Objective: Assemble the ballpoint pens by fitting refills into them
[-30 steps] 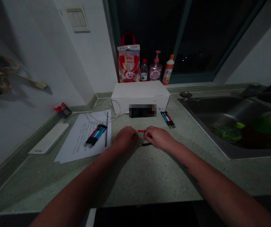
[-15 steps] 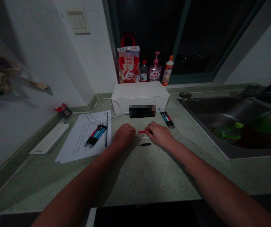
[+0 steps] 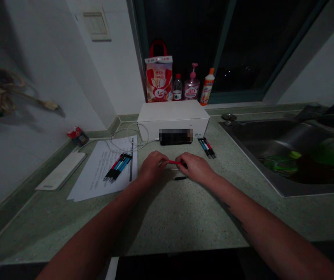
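A red pen barrel (image 3: 174, 162) spans the gap between my two hands, held level just above the counter. My left hand (image 3: 152, 168) pinches its left end, and the fingertips hide what is there. At the other end my right hand (image 3: 196, 167) is closed on the barrel, its fingers curled. Just below the barrel a thin pale refill (image 3: 173, 169) lies on the counter, partly covered by my right fingers. Closer to me rests a black pen grip with a pointed tip (image 3: 180, 178).
Several pens (image 3: 118, 167) lie on printed sheets (image 3: 94, 171) at left, beside a white power bank (image 3: 62, 171). A few assembled pens (image 3: 206, 147) are at right. A phone (image 3: 175, 138) leans on a white box (image 3: 173, 112). The sink (image 3: 251, 155) is further right.
My hands have come slightly closer together, and the red barrel now reaches my left fingertips, covering the paler stretch that showed there before. The loose parts have stayed put.
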Demonstrator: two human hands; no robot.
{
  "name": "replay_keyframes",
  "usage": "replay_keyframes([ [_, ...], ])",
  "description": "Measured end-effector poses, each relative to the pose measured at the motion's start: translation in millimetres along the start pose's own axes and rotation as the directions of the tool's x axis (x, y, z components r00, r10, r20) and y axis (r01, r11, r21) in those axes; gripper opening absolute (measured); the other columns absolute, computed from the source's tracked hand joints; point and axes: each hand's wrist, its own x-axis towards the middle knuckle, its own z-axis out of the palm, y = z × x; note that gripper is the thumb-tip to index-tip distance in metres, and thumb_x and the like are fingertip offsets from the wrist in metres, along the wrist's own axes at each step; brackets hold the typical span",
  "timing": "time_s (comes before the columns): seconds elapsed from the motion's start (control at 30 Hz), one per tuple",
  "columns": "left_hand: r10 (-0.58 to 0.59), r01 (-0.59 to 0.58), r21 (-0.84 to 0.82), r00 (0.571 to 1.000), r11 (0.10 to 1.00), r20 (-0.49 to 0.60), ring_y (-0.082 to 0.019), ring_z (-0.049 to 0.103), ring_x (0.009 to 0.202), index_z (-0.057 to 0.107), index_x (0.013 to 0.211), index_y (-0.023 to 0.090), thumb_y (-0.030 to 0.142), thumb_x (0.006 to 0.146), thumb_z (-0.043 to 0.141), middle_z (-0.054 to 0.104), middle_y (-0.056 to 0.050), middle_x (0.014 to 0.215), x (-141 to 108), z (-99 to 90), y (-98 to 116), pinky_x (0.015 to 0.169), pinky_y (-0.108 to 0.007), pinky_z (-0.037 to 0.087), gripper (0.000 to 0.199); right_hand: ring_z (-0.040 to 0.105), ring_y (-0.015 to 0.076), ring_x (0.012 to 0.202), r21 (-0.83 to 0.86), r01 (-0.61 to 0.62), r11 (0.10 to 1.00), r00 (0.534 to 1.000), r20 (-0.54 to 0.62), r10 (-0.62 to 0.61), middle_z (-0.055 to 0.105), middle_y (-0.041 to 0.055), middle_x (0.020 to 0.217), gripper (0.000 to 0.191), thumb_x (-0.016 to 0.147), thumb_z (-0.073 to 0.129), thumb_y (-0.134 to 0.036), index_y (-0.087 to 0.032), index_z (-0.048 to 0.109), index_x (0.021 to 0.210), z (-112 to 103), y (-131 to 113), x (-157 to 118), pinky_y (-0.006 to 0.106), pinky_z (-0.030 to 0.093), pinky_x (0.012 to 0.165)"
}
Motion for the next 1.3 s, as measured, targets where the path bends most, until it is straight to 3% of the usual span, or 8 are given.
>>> replay_keyframes([
  [0.17,-0.02,0.013,-0.101,0.998,0.995,-0.068,-0.018,0.061,0.086,0.067,0.096,0.019,0.018,0.091,0.067,0.067,-0.002,0.09,-1,2.4,1,0.083,-0.032,0.05,0.006,0.064,0.0193,0.099,0.05,0.082,0.995,0.996,-0.029,-0.081,0.068,0.0065,0.111,0.026,0.096,0.056,-0.021,-0.022,0.066,0.12,0,-2,-1,0.029,0.043,0.083],
  [0.3,-0.023,0.013,-0.105,0.996,0.994,-0.088,-0.017,0.062,0.086,0.066,0.106,0.019,0.018,0.09,0.067,0.067,-0.003,0.094,-3,2.7,1,0.083,-0.031,0.05,0.016,0.064,0.019,0.092,0.085,-0.009,0.996,0.996,-0.091,0.017,0.068,0.0073,0.106,0.02,0.095,0.056,-0.022,-0.019,0.067,0.111,0,0,1,0.028,0.043,0.079],
  [0.43,0.061,-0.06,-0.029,0.997,0.998,0.053,-0.021,0.063,0.097,0.07,0.102,0.019,0.02,0.089,0.069,0.07,-0.005,0.099,-6,-1.2,3,0.088,-0.034,0.05,0.014,0.064,0.0192,0.084,0.205,-0.128,0.97,0.967,-0.191,0.169,0.07,0.0055,0.093,0.014,0.091,0.059,-0.024,-0.018,0.064,0.103,1,4,4,0.029,0.043,0.074],
  [0.57,0.11,-0.121,0.049,0.976,0.991,0.191,-0.023,0.063,0.097,0.073,0.094,0.019,0.016,0.086,0.07,0.071,-0.007,0.097,-5,-3.9,6,0.088,-0.036,0.049,0.01,0.064,0.0179,0.076,0.339,-0.163,0.927,0.935,-0.247,0.254,0.069,0.0028,0.082,0.012,0.092,0.059,-0.031,-0.02,0.061,0.095,-1,5,6,0.028,0.043,0.07],
  [0.73,0.103,-0.128,0.087,0.964,0.988,0.243,-0.023,0.063,0.091,0.073,0.085,0.018,0.01,0.086,0.064,0.07,-0.008,0.091,-2,-6.2,11,0.084,-0.034,0.048,0.013,0.064,0.0171,0.071,0.476,-0.139,0.869,0.921,-0.26,0.29,0.069,0.0022,0.077,0.018,0.094,0.054,-0.037,-0.021,0.06,0.089,0,8,8,0.028,0.043,0.067],
  [0.93,0.027,-0.081,0.174,0.956,0.981,0.292,-0.023,0.062,0.092,0.072,0.089,0.016,0.014,0.092,0.059,0.07,-0.009,0.094,0,-7.8,14,0.083,-0.034,0.047,0.014,0.067,0.0198,0.072,0.625,-0.101,0.774,0.907,-0.262,0.329,0.072,0.0028,0.08,0.026,0.093,0.054,-0.044,-0.021,0.064,0.099,12,20,12,0.031,0.048,0.066],
  [1.13,-0.012,-0.033,0.167,0.965,0.985,0.261,-0.024,0.063,0.088,0.07,0.086,0.018,0.015,0.094,0.056,0.07,-0.008,0.088,0,-9.0,9,0.082,-0.035,0.047,0.017,0.07,0.0228,0.086,0.645,-0.041,0.763,0.871,-0.352,0.344,0.074,0.0065,0.094,0.025,0.091,0.056,-0.043,-0.022,0.066,0.101,13,24,14,0.039,0.053,0.08],
  [1.3,0.078,-0.081,0.047,0.995,0.996,0.07,-0.024,0.063,0.09,0.072,0.093,0.018,0.018,0.096,0.055,0.071,-0.007,0.091,-1,-10.9,0,0.082,-0.036,0.049,0.017,0.069,0.0255,0.092,0.5,-0.037,0.865,0.825,-0.473,0.309,0.073,0.0101,0.104,0.027,0.093,0.054,-0.038,-0.021,0.069,0.108,3,27,11,0.044,0.053,0.087],
])
